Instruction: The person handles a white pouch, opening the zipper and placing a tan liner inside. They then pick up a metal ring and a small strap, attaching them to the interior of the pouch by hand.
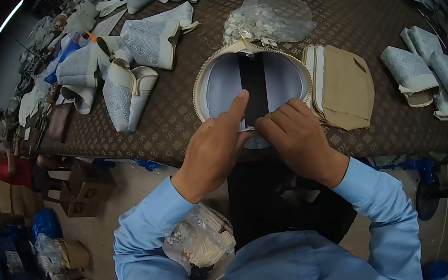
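Observation:
A zippered pouch [218, 76] stands open at the table's near edge, its mouth spread into a round shape. Cream zipper tape with metal teeth runs around the rim, and a black band [252, 74] crosses the pale lining. My left hand [215, 141] grips the near rim, thumb low and index finger stretched over the opening. Beside it, my right hand [293, 132] has its fingers curled on the same rim. A small light-coloured bit shows between the hands, too small to name. Right of the pouch lies a stack of tan and white fabric pieces [344, 85].
A clear plastic bag of small parts [269, 18] lies behind the pouch. Patterned pale-blue pouches [152, 40] are piled at the left, with more folded ones [411, 66] at the right. Cardboard boxes [86, 188] stand on the floor. A person in red [9, 171] is at far left.

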`<state>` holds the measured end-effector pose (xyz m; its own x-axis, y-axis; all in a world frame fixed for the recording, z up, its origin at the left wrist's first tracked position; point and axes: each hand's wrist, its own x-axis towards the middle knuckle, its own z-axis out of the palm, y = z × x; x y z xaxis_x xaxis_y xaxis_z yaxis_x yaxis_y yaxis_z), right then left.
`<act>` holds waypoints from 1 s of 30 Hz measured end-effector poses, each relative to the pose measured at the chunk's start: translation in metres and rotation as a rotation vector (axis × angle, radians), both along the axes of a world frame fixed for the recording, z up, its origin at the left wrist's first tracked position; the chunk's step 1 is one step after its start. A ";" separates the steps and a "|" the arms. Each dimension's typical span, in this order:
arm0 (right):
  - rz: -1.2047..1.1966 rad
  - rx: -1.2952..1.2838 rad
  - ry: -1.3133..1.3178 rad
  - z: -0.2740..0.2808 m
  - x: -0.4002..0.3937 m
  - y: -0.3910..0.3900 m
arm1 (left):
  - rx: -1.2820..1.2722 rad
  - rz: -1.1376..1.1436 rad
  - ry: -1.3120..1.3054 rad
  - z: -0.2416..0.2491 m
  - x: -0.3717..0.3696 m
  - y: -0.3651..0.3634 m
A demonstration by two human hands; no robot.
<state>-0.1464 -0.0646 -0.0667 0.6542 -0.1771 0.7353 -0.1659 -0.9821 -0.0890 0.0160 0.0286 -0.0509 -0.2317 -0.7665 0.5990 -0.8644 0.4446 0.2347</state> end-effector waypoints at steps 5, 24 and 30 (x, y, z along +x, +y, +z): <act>0.015 0.083 0.029 0.004 0.002 -0.013 | 0.177 -0.026 0.123 0.013 0.002 -0.012; -0.150 0.767 -0.533 -0.007 -0.020 -0.133 | -0.055 -0.181 -0.197 0.001 0.011 -0.052; -0.172 0.801 0.164 -0.082 0.004 -0.235 | -0.075 0.049 -0.133 -0.026 0.012 -0.041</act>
